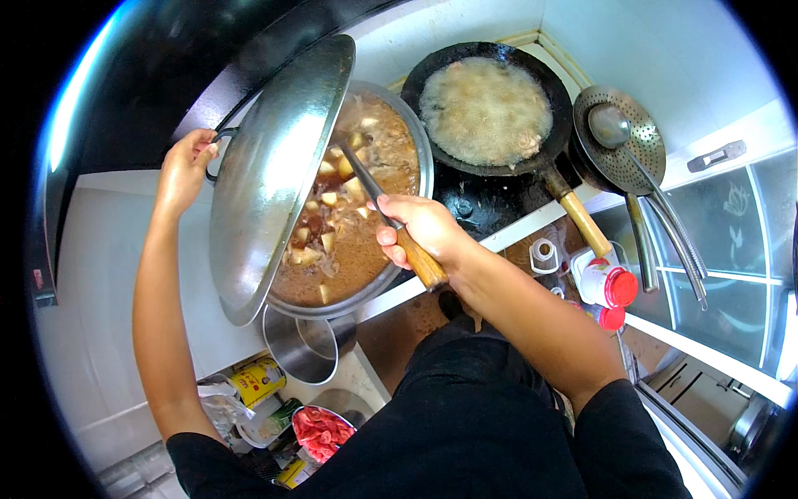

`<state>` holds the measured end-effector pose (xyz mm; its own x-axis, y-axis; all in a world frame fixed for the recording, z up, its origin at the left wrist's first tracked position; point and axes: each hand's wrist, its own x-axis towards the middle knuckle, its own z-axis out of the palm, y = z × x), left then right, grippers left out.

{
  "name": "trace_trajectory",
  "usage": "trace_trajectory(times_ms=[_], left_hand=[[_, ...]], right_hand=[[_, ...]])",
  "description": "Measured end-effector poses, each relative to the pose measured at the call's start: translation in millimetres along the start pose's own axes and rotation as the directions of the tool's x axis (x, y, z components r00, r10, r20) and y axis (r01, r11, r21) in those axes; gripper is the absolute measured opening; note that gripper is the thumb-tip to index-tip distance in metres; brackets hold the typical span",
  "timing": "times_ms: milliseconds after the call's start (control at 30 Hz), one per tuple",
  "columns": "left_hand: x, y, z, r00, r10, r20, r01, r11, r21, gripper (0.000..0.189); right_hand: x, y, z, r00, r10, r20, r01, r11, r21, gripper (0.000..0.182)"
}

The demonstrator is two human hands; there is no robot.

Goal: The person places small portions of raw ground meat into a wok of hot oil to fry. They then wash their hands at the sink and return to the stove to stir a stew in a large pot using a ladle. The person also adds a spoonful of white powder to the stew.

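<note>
My left hand (187, 168) grips the dark loop handle (223, 150) of a large domed metal lid (268, 168). The lid is held tilted over the left side of a wide metal pot (426, 168). Brown stew (349, 274) with pale chunks fills the pot, and some of it is hidden by the lid. My right hand (418, 231) is closed around a utensil with a wooden handle (423, 259) and a metal shaft (361, 171). The shaft reaches down into the stew; its working end is out of sight.
Beside the pot, a black wok (564, 118) holds bubbling pale liquid. A perforated skimmer (648, 143) and a ladle (610, 125) rest at the right. Red-lidded jars (620, 287) stand nearer. A metal container (302, 358) and a bowl of red slices (321, 433) sit at the lower left.
</note>
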<state>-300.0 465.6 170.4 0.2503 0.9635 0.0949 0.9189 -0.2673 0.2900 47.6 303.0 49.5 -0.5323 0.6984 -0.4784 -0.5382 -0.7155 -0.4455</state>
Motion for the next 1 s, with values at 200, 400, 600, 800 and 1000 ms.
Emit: trace_trajectory(times_ms=[200,400,600,800,1000], left_hand=[[-2,-4,3,1.0,-0.005,-0.013,0.005,1.0,-0.03,0.023],[-3,2,4,1.0,-0.006,-0.024,0.007,1.0,0.019,0.024],[-4,6,7,0.999,0.021,-0.041,-0.019,0.999,0.033,0.024],[-6,11,9,0.999,0.021,-0.048,-0.018,0.999,0.051,0.023],[-7,16,11,1.0,0.007,-0.023,-0.006,0.998,0.061,0.024]], right_hand=[[-30,-1,5,0.999,-0.028,-0.017,0.028,1.0,-0.009,0.035],[-49,1,-1,1.0,-0.028,-0.001,0.028,1.0,0.007,0.04],[-51,12,-14,0.998,-0.043,0.044,0.04,0.997,0.058,0.04],[-59,25,-23,0.998,-0.042,0.042,0.037,0.994,0.103,0.04],[-65,39,-34,0.997,-0.046,0.058,0.037,0.989,0.14,0.039]])
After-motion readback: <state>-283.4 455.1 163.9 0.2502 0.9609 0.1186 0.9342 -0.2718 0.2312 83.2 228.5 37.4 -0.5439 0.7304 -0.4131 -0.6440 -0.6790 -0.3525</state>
